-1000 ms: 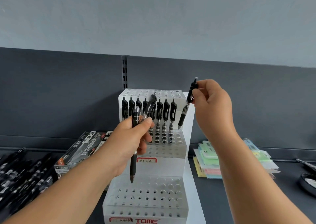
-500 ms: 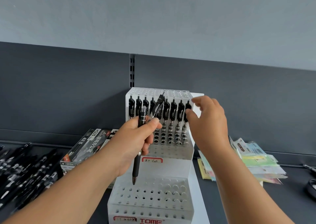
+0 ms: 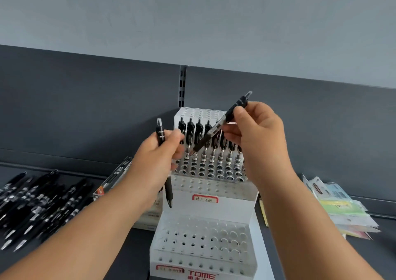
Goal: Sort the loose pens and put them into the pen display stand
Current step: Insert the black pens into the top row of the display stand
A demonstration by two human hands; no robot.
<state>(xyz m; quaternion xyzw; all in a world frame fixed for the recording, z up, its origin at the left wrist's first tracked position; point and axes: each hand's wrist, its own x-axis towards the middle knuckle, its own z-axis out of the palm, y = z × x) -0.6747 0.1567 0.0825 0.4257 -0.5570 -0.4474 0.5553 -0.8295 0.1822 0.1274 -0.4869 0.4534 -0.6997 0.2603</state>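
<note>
A white tiered pen display stand (image 3: 214,207) stands in the middle of the shelf. Several black pens (image 3: 199,136) stand in a row in its upper tier. My left hand (image 3: 156,155) grips one black pen (image 3: 160,133) upright, its tip hanging in front of the stand. My right hand (image 3: 257,134) pinches a second black pen (image 3: 216,130) slanted, tip down-left over the row of standing pens. A pile of loose black pens (image 3: 38,204) lies on the shelf at the left.
A flat pen box (image 3: 115,177) lies behind my left forearm. A stack of coloured paper packets (image 3: 338,207) sits at the right. The dark back panel rises close behind the stand. The stand's lower tier (image 3: 203,243) shows open holes.
My right hand set its earlier pen into the upper row, then took the second pen from my left hand and lifted it. My left hand now holds a single pen.
</note>
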